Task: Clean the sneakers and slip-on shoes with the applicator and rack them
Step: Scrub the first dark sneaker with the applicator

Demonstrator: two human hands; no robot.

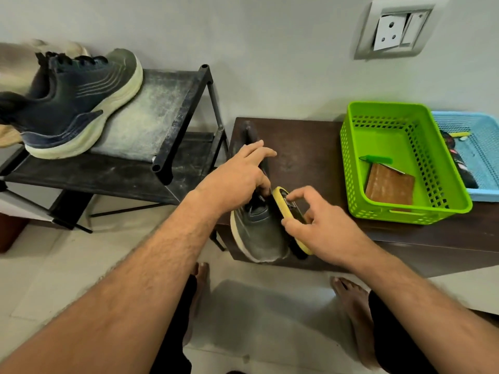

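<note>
A grey-green slip-on shoe (260, 236) with a pale sole lies at the near left corner of a dark brown low table (310, 155). My left hand (237, 179) grips its collar, fingers inside the opening. My right hand (321, 228) holds a yellow-edged applicator (280, 197) with a black top against the shoe's right side. A dark blue sneaker (73, 103) with a cream sole stands on the top tier of a black shoe rack (172, 125) at the left. A second dark shoe (249, 133) stands behind my left hand, mostly hidden.
A green plastic basket (399, 114) holding a brown wallet-like item (388, 187) and a green comb sits on the table's right part. A blue basket (475, 147) stands beside it. A wall socket (391, 31) is above. My bare feet stand on pale floor tiles.
</note>
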